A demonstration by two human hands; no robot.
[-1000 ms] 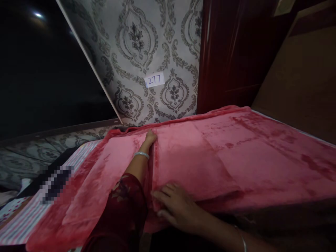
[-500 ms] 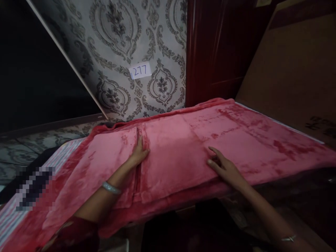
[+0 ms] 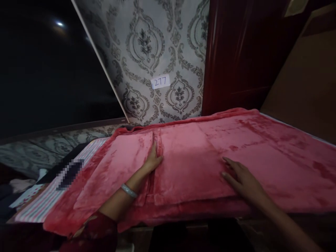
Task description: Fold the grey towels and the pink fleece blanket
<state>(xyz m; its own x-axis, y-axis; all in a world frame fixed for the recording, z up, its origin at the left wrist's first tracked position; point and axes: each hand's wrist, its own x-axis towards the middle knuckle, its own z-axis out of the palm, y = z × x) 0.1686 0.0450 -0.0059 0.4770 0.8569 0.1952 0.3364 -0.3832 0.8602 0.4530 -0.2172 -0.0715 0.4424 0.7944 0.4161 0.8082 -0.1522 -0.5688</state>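
A plush pink-red blanket (image 3: 189, 168) is spread across the table, its left and right parts folded inward so that two edges face each other across a narrow gap. My left hand (image 3: 153, 160) lies at that gap, fingers stretched along it and thumb over the right-hand edge. It looks open, though some fingertips are hidden by the folds. Farther right, my right hand (image 3: 240, 176) rests on or just above the right panel, thumb and fingers apart, holding nothing.
Under the blanket's left end a striped cloth (image 3: 89, 154) shows. A large dark screen (image 3: 52, 77) stands at the back left. Behind are patterned wallpaper with a paper marked 277 (image 3: 160, 81), a dark red panel (image 3: 236, 59) and a brown board (image 3: 307, 80).
My view has swung left and up, so everything sits farther right and lower. Both hands keep nearly the same places on the blanket, whose folds look unchanged.
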